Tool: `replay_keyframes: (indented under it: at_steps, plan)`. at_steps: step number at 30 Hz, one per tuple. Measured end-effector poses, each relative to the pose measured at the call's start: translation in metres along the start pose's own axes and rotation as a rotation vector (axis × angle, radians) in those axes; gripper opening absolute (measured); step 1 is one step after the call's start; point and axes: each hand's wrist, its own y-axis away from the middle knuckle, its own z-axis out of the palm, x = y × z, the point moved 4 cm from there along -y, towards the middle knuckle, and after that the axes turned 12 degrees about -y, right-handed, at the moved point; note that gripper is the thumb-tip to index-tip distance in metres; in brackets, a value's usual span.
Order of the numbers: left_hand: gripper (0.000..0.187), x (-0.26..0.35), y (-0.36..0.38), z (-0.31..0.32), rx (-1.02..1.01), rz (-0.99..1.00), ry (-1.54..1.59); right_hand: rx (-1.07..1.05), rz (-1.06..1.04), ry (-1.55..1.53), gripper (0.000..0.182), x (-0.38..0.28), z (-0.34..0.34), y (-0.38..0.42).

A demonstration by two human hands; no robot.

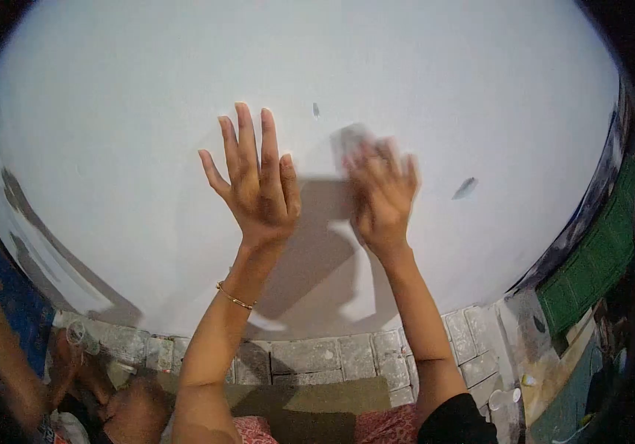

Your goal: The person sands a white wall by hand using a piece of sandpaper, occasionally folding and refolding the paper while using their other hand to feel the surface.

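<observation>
A broad white wall (140, 111) fills most of the head view. Flat on it, with fingers stretched and spread, lies my left hand (262, 189), a thin gold bracelet on its wrist. To its right, my right hand (382, 196) is smeared by motion close to the wall. Its fingers press on a flat grey piece (348, 139), possibly sandpaper, too blurred to name surely. A small grey mark (316, 110) shows on the wall between and above the hands. Another grey mark (465, 188) lies right of my right hand.
Stone paving (306, 355) and a brownish mat (332, 399) lie below the wall. At lower left, another person's leg (136, 414) and arm show beside a clear cup (75, 332). White round containers (505, 399) stand lower right, near a green panel (591, 251).
</observation>
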Motion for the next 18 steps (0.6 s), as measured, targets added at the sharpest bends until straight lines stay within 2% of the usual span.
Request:
replay_keyframes:
  at_steps: [1, 2, 5, 6, 8, 10, 12, 14, 16, 18]
  plan:
    - [0.046, 0.001, 0.0, 0.001, -0.004, 0.01, 0.003, -0.08, -0.085, 0.074, 0.039, -0.016, -0.002, -0.007]
    - [0.046, 0.001, -0.001, 0.002, 0.002, 0.005, -0.002, -0.077, -0.078, 0.074, 0.039, -0.009, -0.002, -0.004]
    - [0.046, -0.001, -0.001, 0.004, 0.003, -0.006, -0.025, 0.461, 0.231, -0.018, 0.038, 0.026, -0.024, -0.002]
    - [0.046, 0.0, 0.0, 0.004, 0.004, 0.006, -0.036, 0.453, 0.224, -0.021, 0.038, 0.021, -0.021, -0.001]
    - [0.047, 0.001, 0.001, 0.003, 0.011, 0.007, -0.04, 0.231, 0.21, 0.091, 0.036, 0.009, -0.013, 0.003]
    - [0.047, 0.002, 0.0, 0.002, 0.009, 0.033, -0.037, -0.003, -0.084, 0.063, 0.038, 0.004, -0.002, 0.012]
    - [0.047, 0.002, 0.001, 0.003, 0.004, -0.001, -0.033, 0.07, -0.025, 0.065, 0.043, 0.029, -0.019, 0.01]
    - [0.048, 0.001, 0.0, 0.004, -0.011, 0.01, -0.034, 0.381, 0.152, 0.065, 0.04, 0.052, -0.051, -0.001]
    - [0.049, 0.001, 0.004, 0.003, -0.01, 0.007, -0.033, 0.567, 0.272, -0.002, 0.039, 0.055, -0.055, 0.003]
    - [0.049, 0.003, 0.004, 0.004, -0.026, 0.042, -0.019, 0.379, 0.252, 0.11, 0.039, 0.038, -0.038, 0.009]
